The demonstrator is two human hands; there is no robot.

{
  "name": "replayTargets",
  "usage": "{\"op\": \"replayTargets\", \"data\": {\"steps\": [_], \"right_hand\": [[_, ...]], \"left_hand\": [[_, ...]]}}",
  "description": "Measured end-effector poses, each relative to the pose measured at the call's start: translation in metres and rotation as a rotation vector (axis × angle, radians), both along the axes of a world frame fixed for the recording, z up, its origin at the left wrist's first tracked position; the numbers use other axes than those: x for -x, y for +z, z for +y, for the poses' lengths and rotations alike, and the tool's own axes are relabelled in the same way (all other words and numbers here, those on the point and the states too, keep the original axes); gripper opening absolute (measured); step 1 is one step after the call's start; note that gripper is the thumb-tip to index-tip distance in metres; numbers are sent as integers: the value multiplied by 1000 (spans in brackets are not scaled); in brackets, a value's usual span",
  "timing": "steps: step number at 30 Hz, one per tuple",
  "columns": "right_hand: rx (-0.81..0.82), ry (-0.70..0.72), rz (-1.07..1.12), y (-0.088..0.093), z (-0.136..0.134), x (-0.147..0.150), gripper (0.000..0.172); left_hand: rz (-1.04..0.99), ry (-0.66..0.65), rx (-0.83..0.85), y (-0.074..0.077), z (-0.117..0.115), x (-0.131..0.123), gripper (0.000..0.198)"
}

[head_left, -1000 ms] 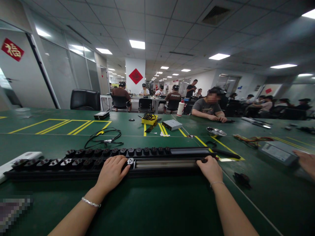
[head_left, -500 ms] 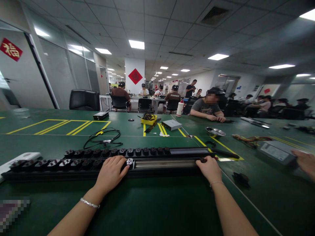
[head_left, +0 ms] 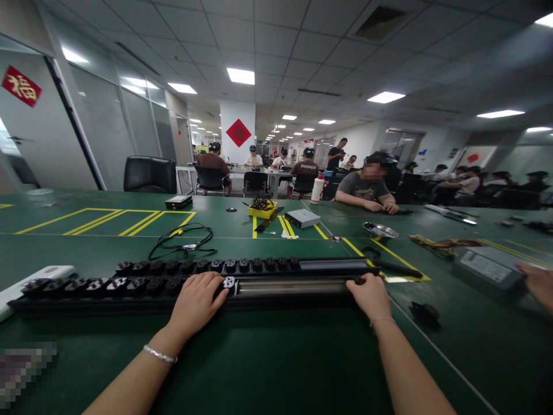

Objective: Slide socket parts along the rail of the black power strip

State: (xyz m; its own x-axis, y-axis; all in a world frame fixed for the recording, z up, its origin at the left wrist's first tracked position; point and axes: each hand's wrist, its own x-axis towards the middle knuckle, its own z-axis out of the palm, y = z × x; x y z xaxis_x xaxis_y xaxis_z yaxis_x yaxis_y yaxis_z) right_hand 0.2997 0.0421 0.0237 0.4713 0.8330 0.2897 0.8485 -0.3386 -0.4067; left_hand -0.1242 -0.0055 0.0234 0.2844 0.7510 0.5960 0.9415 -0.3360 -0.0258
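Two long black rails lie side by side across the green table. In the near rail [head_left: 285, 301] stands a row of black plug adapters [head_left: 117, 285], prongs up; its right part shows a bare metallic channel. The far rail [head_left: 337, 264] carries a similar row. My left hand [head_left: 196, 302] is closed over the right end of the near row, thumb against the last adapter [head_left: 229, 282]; the adapters under the palm are hidden. My right hand [head_left: 372, 298] is closed on the near rail's right end, with a small dark piece showing between thumb and forefinger.
Behind the rails lie a black cable [head_left: 184, 245], a yellow box [head_left: 262, 207] and a metal bowl [head_left: 380, 230]. On the right a person's hand [head_left: 536, 282] touches a grey power supply [head_left: 490, 266]. A black part [head_left: 425, 314] lies nearby. Another person [head_left: 367, 184] sits opposite.
The view has shifted very slightly. Both hands keep their places on the near rail.
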Motion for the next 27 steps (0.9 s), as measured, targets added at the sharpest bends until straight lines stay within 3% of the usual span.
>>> {"op": "replayTargets", "data": {"steps": [12, 27], "right_hand": [[-56, 7, -14, -5, 4, -4, 41], [-1, -12, -50, 0, -6, 4, 42]], "left_hand": [[7, 5, 9, 0, 0, 0, 29], [3, 3, 13, 1, -1, 0, 28]]}}
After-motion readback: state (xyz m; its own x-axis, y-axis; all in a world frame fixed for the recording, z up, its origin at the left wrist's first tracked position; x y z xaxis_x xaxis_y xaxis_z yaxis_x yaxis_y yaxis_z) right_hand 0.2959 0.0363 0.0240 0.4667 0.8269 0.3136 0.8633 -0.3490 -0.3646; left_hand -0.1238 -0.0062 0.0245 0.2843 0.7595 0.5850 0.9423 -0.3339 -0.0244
